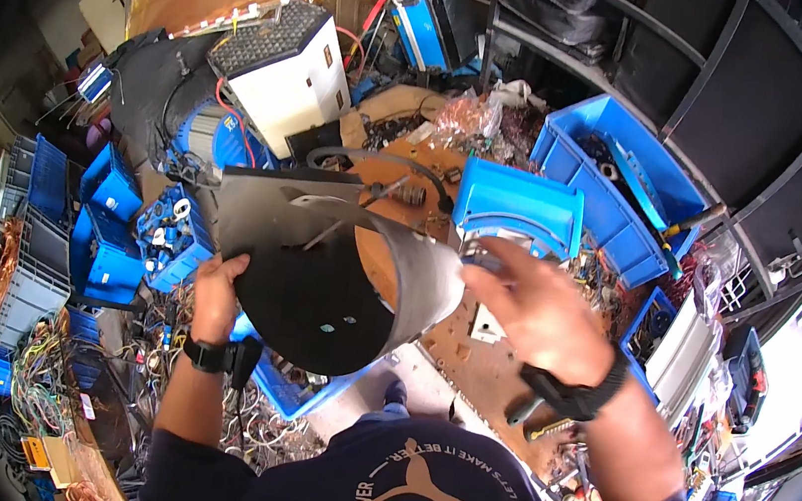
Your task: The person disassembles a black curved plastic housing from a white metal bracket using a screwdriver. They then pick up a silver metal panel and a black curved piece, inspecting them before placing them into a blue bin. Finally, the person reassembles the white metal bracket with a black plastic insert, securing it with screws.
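Note:
A large curved sheet (301, 288), black inside and grey outside with a wide cutout, is held up in front of me. My left hand (217, 296) grips its left edge, with the thumb on the near side. At the sheet's right rim is my right hand (543, 313), its fingers bent and smeared by motion; whether they grip the rim cannot be told. Just beyond the right hand a blue plastic housing (517, 200) with an arched edge lies on the brown work surface (504, 393). A corrugated hose end (410, 195) shows behind the sheet.
A blue crate (615, 217) of parts stands at the back right. A white machine (292, 77) rises at the back left. Blue bins (106, 249) and tangled cables (55, 378) fill the left side. Below the sheet sits another blue bin (288, 397); hand tools (527, 409) lie near my right forearm.

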{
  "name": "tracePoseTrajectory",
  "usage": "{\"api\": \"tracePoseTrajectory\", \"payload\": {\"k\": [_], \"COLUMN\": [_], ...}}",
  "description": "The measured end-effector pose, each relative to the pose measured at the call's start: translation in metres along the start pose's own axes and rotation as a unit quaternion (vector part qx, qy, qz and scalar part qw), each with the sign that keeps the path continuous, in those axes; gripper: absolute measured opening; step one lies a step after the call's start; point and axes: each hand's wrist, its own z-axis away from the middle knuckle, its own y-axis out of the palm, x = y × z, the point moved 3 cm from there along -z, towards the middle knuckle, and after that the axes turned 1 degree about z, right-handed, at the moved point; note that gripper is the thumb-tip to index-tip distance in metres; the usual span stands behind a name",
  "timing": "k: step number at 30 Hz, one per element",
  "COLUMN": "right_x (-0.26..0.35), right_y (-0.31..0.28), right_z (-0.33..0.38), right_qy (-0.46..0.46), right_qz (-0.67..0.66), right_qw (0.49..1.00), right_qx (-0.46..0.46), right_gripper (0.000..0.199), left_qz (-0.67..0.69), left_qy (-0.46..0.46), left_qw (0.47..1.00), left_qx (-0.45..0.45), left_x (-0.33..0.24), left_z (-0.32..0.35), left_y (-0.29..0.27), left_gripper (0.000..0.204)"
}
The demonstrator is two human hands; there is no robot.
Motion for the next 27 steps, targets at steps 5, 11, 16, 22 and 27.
{"api": "tracePoseTrajectory", "payload": {"k": [5, 11, 16, 22, 27], "right_x": [-0.024, -0.084, -0.138, -0.217, -0.246], "right_y": [-0.101, -0.211, -0.260, -0.242, -0.198], "right_z": [0.051, 0.189, 0.354, 0.556, 0.645], "right_qy": [0.067, 0.185, 0.293, 0.397, 0.447], "right_qz": [0.140, 0.019, 0.077, 0.040, -0.046], "right_qw": [0.982, 0.937, 0.849, 0.763, 0.728], "right_qx": [-0.104, -0.296, -0.433, -0.508, -0.518], "right_gripper": [0.041, 0.038, 0.040, 0.043, 0.042], "left_qz": [0.154, 0.243, 0.289, 0.336, 0.345], "left_qy": [0.002, 0.018, 0.049, 0.013, 0.112], "left_qw": [0.986, 0.969, 0.956, 0.940, 0.924], "left_qx": [-0.065, -0.040, 0.020, 0.066, 0.121], "left_x": [-0.034, -0.071, -0.102, -0.152, -0.178], "left_z": [0.015, 0.005, -0.012, 0.004, 0.034], "left_y": [0.020, 0.037, 0.056, 0.137, 0.225], "left_gripper": [0.011, 0.025, 0.027, 0.028, 0.023]}}
